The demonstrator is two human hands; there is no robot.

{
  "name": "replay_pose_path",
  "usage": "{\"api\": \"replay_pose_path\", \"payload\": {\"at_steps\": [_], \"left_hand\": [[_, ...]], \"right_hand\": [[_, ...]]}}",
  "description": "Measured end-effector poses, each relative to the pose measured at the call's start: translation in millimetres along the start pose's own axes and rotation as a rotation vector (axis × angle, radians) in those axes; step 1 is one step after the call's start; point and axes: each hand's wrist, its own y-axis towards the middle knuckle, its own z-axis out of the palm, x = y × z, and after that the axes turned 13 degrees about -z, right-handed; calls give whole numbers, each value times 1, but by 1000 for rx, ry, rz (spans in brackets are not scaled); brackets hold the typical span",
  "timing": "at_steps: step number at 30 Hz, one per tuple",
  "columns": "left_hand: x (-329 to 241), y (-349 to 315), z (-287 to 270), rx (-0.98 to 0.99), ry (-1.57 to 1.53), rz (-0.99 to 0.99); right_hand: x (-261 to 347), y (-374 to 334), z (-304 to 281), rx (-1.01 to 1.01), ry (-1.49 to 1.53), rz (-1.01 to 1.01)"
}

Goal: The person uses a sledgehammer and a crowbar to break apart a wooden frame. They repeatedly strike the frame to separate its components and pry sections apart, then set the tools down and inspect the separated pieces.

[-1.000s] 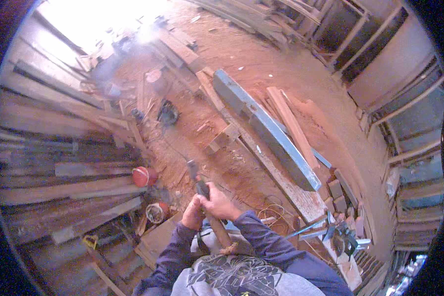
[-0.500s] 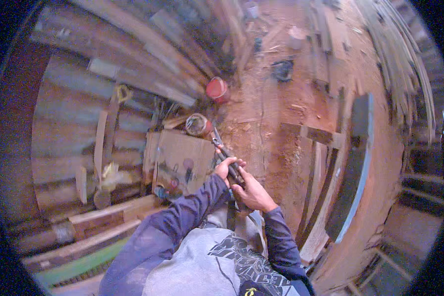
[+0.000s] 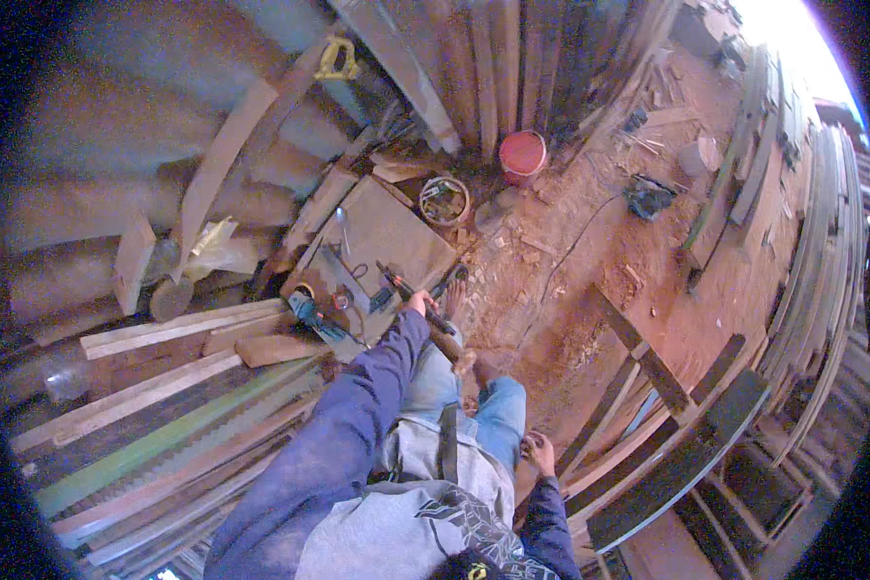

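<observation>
Tool (image 3: 441, 325) with slim dark-and-red body is clenched in the left hand (image 3: 420, 303), tip pointing over a flat wooden board (image 3: 396, 227). Right of that grip, the right hand (image 3: 539, 451) curls loosely, contents unclear. Beyond the grip, a round red bucket (image 3: 523, 155) edges gritty, chip-strewn dirt floor (image 3: 572, 266); rough planks (image 3: 188, 327) lie left.

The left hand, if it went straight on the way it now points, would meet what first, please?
The tool in the left hand would probably meet the wooden board first, though its height above that is unclear.
</observation>
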Motion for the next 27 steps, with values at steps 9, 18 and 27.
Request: {"api": "replay_pose_path", "payload": {"at_steps": [9,18,27], "left_hand": [[-45,161,-104,-263,-42,23],[-42,327,-184,-438,-51,44],[-65,416,-215,-865,385,157]], "right_hand": [[116,87,44,-66,-157,-92],[132,257,122,319,-789,-329],[185,311,111,364,-813,-205]]}}
